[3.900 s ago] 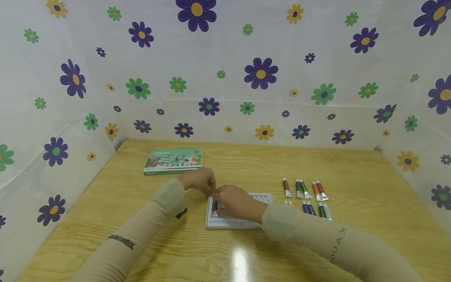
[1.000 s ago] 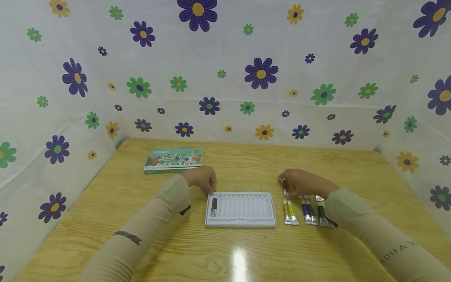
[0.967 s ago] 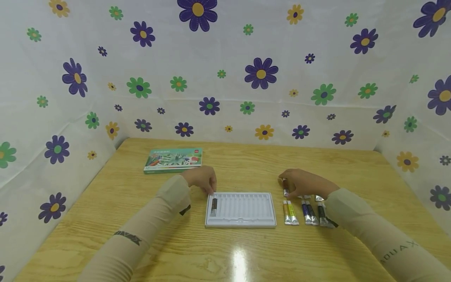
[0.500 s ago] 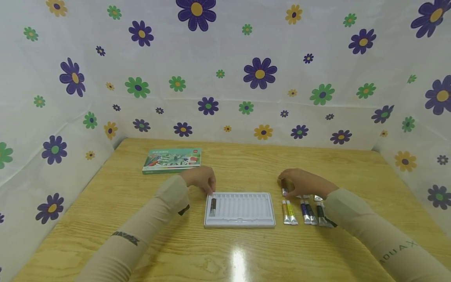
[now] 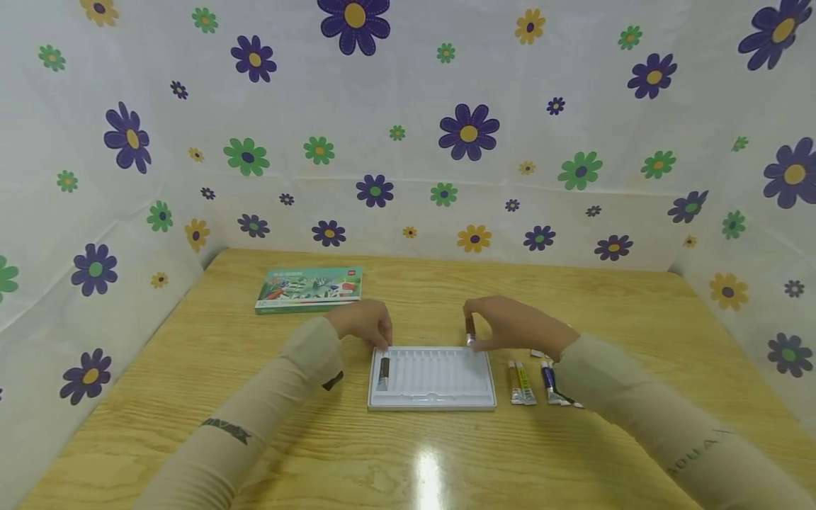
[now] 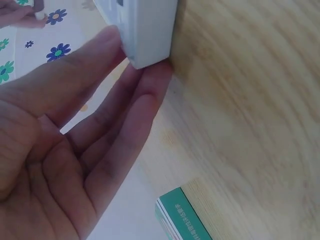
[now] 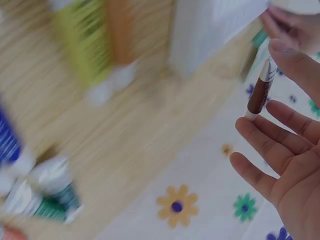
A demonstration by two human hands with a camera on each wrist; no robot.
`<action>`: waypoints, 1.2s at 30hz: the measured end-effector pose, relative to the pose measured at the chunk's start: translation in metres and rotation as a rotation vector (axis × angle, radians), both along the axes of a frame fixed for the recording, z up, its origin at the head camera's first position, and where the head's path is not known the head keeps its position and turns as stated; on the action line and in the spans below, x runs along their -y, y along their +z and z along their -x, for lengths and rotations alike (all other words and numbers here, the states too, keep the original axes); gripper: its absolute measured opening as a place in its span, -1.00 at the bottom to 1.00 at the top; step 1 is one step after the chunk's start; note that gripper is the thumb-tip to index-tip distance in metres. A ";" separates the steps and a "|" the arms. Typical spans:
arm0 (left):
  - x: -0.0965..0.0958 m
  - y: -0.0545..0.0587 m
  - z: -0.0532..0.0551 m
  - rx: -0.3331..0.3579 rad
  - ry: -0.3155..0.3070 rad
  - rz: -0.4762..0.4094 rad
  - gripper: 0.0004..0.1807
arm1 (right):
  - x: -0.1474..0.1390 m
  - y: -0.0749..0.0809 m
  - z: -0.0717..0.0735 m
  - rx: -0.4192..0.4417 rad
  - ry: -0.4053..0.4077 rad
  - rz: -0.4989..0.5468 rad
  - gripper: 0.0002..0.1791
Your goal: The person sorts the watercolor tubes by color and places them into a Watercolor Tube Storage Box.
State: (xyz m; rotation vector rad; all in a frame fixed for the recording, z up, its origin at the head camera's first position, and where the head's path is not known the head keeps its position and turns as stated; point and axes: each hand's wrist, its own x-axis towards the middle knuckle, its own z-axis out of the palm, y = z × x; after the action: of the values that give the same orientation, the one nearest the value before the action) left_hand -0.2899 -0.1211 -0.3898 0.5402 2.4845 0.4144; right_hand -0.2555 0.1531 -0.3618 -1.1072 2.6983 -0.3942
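A white paint tray [image 5: 433,379] with narrow slots lies on the wooden table, and a dark brown paint tube [image 5: 384,370] sits in its leftmost slot. My left hand [image 5: 366,322] pinches the tray's far left corner; the left wrist view shows thumb and fingers on either side of the white corner [image 6: 150,37]. Just beyond the tray's far right corner, my right hand [image 5: 519,327] holds a reddish-brown paint tube [image 5: 470,329]. In the right wrist view this brown tube [image 7: 260,94] spans from thumb to fingertips, its white cap against the fingers.
A green illustrated paint box [image 5: 309,289] lies behind the left hand. To the tray's right are a yellow tube [image 5: 525,384], an ochre tube [image 5: 513,384] and a blue tube [image 5: 549,382]. Green tubes [image 7: 50,210] and others are partly hidden by the right arm.
The right hand has lifted the reddish-brown tube from the table and carried it left towards the tray. Earlier it left the dark brown tube in the tray. The left hand stays at the corner.
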 end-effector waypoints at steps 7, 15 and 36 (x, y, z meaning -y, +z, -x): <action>0.000 -0.001 0.000 -0.010 0.001 -0.011 -0.96 | 0.052 -0.002 -0.016 0.006 0.098 0.025 -0.66; 0.003 -0.002 -0.001 -0.020 -0.032 -0.044 -0.95 | 0.089 -0.016 -0.027 0.029 0.183 0.022 -0.53; 0.001 0.005 -0.004 -0.042 -0.069 -0.021 -0.96 | 0.101 -0.029 -0.033 -0.007 0.168 0.014 -0.39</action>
State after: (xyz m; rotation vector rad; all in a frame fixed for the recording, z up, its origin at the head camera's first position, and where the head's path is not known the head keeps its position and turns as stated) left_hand -0.2855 -0.1225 -0.3849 0.6476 2.4962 0.4062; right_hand -0.2226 0.0523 -0.3904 -1.3293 2.5865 -0.3814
